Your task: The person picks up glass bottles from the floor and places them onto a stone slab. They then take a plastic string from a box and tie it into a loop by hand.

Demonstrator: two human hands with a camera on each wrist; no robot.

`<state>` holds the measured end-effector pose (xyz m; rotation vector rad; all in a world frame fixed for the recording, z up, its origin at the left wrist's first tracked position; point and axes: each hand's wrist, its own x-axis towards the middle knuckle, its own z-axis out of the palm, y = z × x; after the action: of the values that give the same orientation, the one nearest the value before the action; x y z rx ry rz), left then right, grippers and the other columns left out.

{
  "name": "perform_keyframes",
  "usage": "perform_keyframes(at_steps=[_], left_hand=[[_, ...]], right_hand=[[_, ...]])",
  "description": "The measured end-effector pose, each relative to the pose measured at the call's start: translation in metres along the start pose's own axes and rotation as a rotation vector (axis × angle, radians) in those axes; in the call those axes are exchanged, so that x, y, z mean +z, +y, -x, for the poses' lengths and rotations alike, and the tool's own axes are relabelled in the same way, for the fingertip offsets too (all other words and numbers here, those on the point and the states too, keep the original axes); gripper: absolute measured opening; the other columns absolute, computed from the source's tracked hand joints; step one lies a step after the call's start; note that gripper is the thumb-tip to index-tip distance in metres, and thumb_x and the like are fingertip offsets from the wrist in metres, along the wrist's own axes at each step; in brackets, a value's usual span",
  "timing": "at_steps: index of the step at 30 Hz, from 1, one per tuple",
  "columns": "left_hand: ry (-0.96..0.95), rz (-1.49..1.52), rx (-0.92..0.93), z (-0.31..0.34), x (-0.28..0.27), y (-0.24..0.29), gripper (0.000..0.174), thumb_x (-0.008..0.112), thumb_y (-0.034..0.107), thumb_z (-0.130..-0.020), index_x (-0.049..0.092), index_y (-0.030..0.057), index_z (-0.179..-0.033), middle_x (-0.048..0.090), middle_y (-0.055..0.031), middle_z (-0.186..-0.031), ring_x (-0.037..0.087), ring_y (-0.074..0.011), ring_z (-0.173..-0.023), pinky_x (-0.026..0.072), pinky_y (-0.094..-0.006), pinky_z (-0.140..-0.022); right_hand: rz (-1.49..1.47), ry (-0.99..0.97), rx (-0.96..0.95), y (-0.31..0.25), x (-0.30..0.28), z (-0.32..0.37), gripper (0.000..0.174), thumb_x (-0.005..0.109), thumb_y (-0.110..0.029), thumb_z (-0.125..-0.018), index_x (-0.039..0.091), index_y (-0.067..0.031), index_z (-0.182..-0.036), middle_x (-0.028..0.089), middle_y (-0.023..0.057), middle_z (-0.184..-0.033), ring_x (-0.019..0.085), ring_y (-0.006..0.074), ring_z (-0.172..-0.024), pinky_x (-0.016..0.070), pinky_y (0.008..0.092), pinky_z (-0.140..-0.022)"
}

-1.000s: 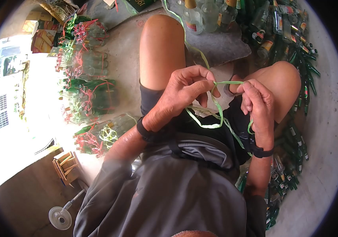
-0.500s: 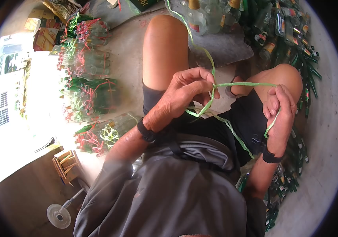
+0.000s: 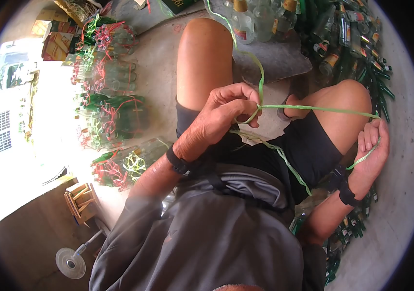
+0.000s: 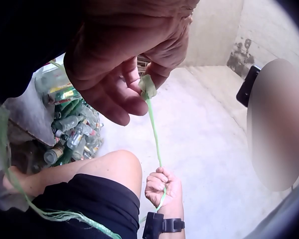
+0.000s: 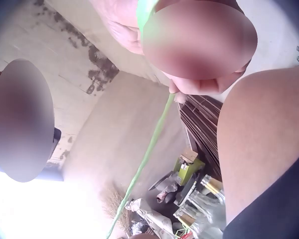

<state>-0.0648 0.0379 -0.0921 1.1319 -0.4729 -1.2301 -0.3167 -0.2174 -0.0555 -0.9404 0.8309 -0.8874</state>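
Between thumb and index finger, my left hand pinches a green plastic string where its strands meet. From there the string runs straight and taut to my right hand, held out at the right beyond the knee. Curled fingers there grip the string, and its short tail hangs across the palm. Another strand rises from the left fingertips towards the bottles at the top, and a further green strand lies over the lap. In the left wrist view, a flattened bit of string shows at the left fingertips.
Glass bottles stand on a grey slab ahead. A heap of loose bottles lies along the right wall. At left are bottle bundles tied with red and green string, a small wooden stool and a fan.
My right hand has moved outward to the right, drawing the string into a longer taut line. The loop under my left hand has shrunk, while that hand stays nearly in place, still pinching.
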Motion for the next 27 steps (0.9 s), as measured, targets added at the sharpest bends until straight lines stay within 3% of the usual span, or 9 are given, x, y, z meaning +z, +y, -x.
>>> perform_keyframes(at_steps=[4, 10, 16, 18, 25, 27], left_hand=[[0.021, 0.048, 0.018, 0.000, 0.002, 0.000, 0.015, 0.057, 0.010, -0.092, 0.065, 0.0000, -0.099, 0.064, -0.0081, -0.094, 0.064, -0.0167, -0.079, 0.0531, -0.0316, -0.080], [0.039, -0.018, 0.146, -0.001, 0.005, -0.002, 0.012, 0.057, 0.007, -0.092, 0.064, -0.0003, -0.098, 0.058, -0.0107, -0.120, 0.062, -0.0137, -0.076, 0.0524, -0.0277, -0.073], [-0.002, 0.046, 0.085, 0.002, 0.007, 0.005, 0.012, 0.055, 0.007, -0.095, 0.062, 0.0007, -0.103, 0.065, -0.0136, -0.113, 0.059, -0.0122, -0.062, 0.0526, -0.0264, -0.064], [-0.036, 0.079, 0.061, 0.002, 0.004, 0.006, 0.008, 0.056, 0.006, -0.096, 0.060, 0.0000, -0.100, 0.069, -0.0134, -0.100, 0.061, -0.0111, -0.062, 0.0521, -0.0270, -0.062], [-0.087, -0.021, 0.070, 0.007, -0.001, 0.003, 0.012, 0.054, 0.008, -0.097, 0.060, 0.0013, -0.105, 0.067, -0.0100, -0.089, 0.052, -0.0104, -0.057, 0.0541, -0.0279, -0.063], [-0.055, 0.033, 0.040, 0.009, -0.001, 0.005, 0.012, 0.054, 0.009, -0.098, 0.060, 0.0013, -0.106, 0.061, -0.0060, -0.080, 0.049, -0.0091, -0.057, 0.0549, -0.0285, -0.065]], right_hand=[[-0.031, 0.033, -0.013, -0.006, -0.025, -0.009, 0.023, 0.055, -0.021, -0.104, 0.055, -0.0041, -0.089, 0.032, -0.0061, -0.064, 0.027, 0.0035, -0.052, 0.0272, 0.0209, -0.046], [-0.091, 0.013, 0.019, -0.006, -0.066, -0.025, 0.022, 0.054, -0.021, -0.105, 0.054, -0.0033, -0.092, 0.030, -0.0057, -0.063, 0.026, 0.0042, -0.051, 0.0270, 0.0217, -0.044], [-0.112, 0.006, 0.051, -0.001, -0.083, -0.031, 0.022, 0.054, -0.020, -0.105, 0.054, -0.0035, -0.092, 0.028, -0.0060, -0.063, 0.025, 0.0045, -0.051, 0.0266, 0.0217, -0.044], [-0.086, 0.026, 0.054, -0.001, -0.087, -0.032, 0.021, 0.055, -0.020, -0.105, 0.054, -0.0030, -0.093, 0.028, -0.0060, -0.063, 0.025, 0.0045, -0.051, 0.0260, 0.0217, -0.045], [-0.043, 0.115, 0.027, -0.001, -0.105, -0.039, 0.020, 0.056, -0.020, -0.104, 0.056, -0.0021, -0.095, 0.028, -0.0060, -0.064, 0.025, 0.0047, -0.053, 0.0249, 0.0226, -0.046], [-0.039, 0.172, 0.012, 0.001, -0.122, -0.047, 0.020, 0.057, -0.020, -0.103, 0.056, -0.0020, -0.095, 0.027, -0.0061, -0.063, 0.024, 0.0049, -0.053, 0.0247, 0.0229, -0.046]])
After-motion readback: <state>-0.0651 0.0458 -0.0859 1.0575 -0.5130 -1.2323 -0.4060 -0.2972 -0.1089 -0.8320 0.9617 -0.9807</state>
